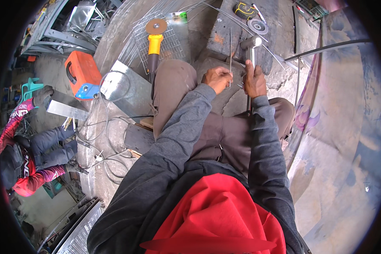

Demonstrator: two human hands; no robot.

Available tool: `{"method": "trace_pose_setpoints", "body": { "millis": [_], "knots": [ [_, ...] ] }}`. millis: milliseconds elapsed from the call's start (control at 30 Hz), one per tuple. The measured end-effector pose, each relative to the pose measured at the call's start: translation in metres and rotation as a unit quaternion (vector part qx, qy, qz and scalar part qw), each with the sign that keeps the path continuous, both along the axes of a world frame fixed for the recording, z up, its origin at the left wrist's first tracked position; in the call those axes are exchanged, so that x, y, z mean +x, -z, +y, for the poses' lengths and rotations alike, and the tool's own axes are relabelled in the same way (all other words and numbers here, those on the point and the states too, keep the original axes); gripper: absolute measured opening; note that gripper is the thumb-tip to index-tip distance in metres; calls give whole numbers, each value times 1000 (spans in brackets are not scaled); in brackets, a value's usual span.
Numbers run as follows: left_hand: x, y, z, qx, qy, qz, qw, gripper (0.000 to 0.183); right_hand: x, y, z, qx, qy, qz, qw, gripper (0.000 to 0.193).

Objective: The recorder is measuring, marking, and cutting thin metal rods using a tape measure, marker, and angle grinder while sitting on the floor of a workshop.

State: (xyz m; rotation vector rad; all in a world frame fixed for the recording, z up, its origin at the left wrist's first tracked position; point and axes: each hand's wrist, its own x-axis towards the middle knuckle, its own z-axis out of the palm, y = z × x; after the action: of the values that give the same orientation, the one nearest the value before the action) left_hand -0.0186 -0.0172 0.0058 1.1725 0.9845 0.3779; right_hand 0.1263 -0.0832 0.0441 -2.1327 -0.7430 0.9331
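My left hand [218,79] is closed in a pinch on a thin metal rod [230,51], which points away from me over the dark wooden block [219,36]. Wrapped round the shaft of a hammer [252,43] is my right hand [255,81], just to the right of the left one. The hammer's metal head is up at the far end, above the block's near part, and its shaft runs down between my knees. A short thin metal piece [240,86] sticks out beside the right hand's fingers; what it belongs to is unclear.
A yellow angle grinder [155,44] lies by my left knee near wire mesh [171,40]. On the block rest a tape measure [244,10] and a grinding disc [258,26]. Cables [108,110] trail from an orange machine [82,72]. Another person [29,156] sits left, beside sheet metal [67,111].
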Motion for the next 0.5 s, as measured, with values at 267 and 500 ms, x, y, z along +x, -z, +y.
{"method": "trace_pose_setpoints", "body": {
  "millis": [267,500],
  "knots": [
    [0,3,0,1,-7,-34,999,23,9,31,2,116,19,-32,993,58],
    [4,-3,2,4,1,-29,1000,27,11,28,4,156,5,-60,986,58]
  ]
}}
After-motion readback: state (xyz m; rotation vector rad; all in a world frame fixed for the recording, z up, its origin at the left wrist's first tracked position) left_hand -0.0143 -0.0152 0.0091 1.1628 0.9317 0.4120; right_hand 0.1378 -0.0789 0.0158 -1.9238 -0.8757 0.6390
